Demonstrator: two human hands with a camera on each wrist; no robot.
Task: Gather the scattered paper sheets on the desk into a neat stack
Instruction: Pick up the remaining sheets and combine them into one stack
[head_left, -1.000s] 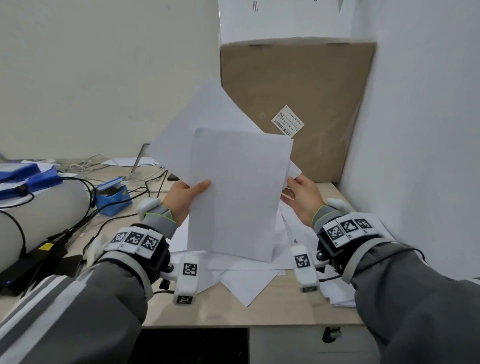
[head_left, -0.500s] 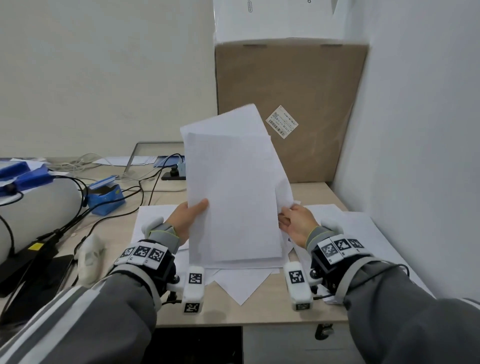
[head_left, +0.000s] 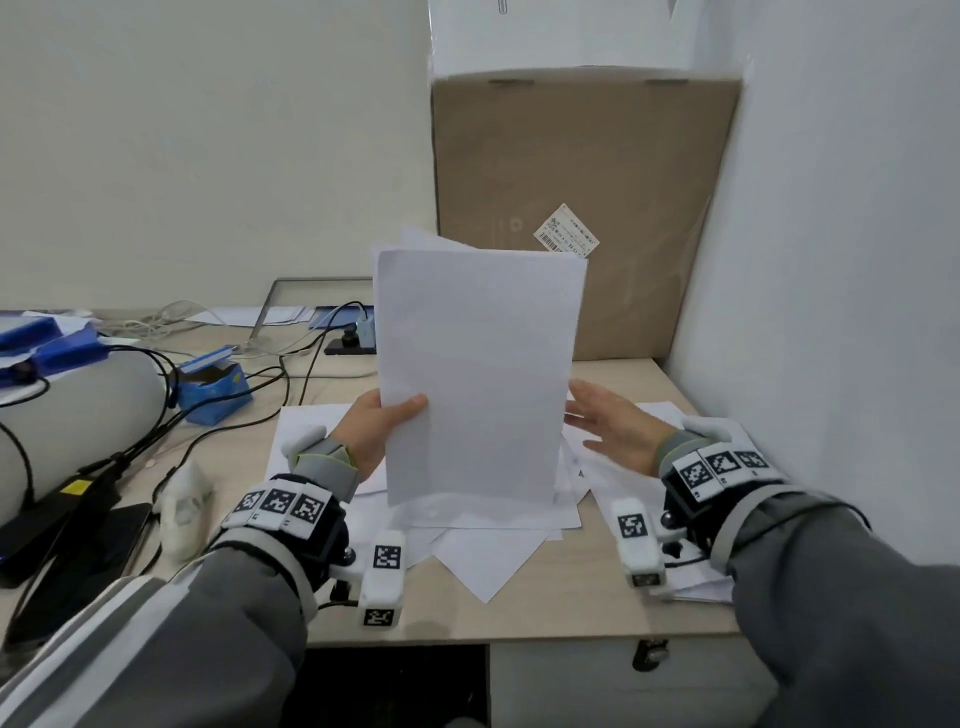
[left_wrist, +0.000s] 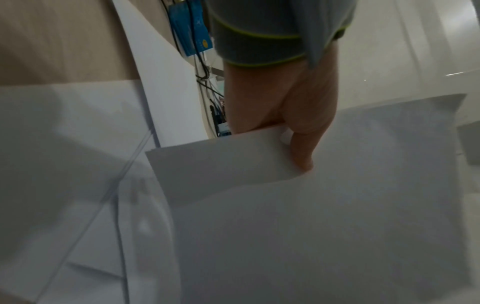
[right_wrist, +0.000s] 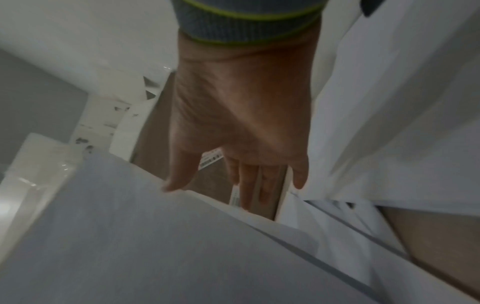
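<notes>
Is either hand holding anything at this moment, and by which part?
The left hand pinches the upright bundle of white paper sheets at its lower left edge, thumb in front. The right hand is flat beside the right edge, holding nothing.

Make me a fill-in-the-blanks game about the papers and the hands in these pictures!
1. The upright stack is gripped by the ____ hand.
2. The right hand has its fingers ____ and holds nothing.
3. Behind the stack stands a brown ____ with a barcode label.
4. The loose sheets lie flat on the ____.

Missing words: left; open; box; desk
</notes>
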